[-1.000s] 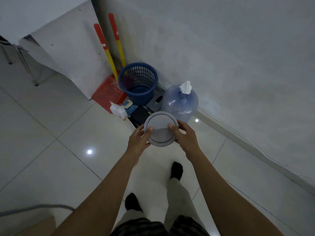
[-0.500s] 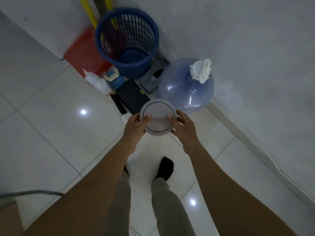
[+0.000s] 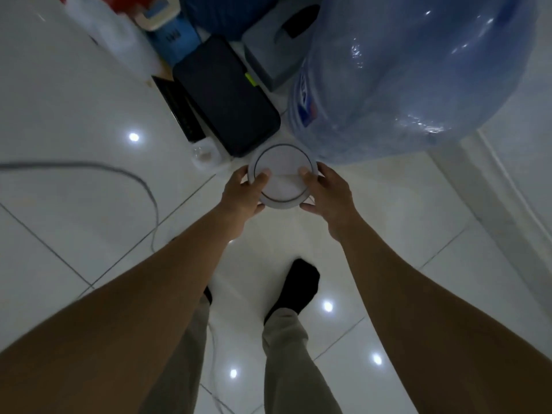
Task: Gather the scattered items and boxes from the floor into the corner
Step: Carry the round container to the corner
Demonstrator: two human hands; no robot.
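At the centre of the frame, the left hand [image 3: 243, 192] and right hand [image 3: 327, 191] grip a round white container [image 3: 282, 171] by its rim, fingers curled around it — low beside the big blue water jug [image 3: 418, 70]. A black case [image 3: 224, 97] and boxes already crowd the corner; this piece isn't set down yet.

White disc [image 3: 282, 171], translucent blue jug [image 3: 412, 70]

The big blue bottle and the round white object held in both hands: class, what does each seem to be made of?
Blue bottle: likely clear, tinted hard plastic; glossy, see-through, bright highlights. Round white object: probably matte plastic; smooth, even, with a thin dark ring. Left hand and right hand grip its edges.
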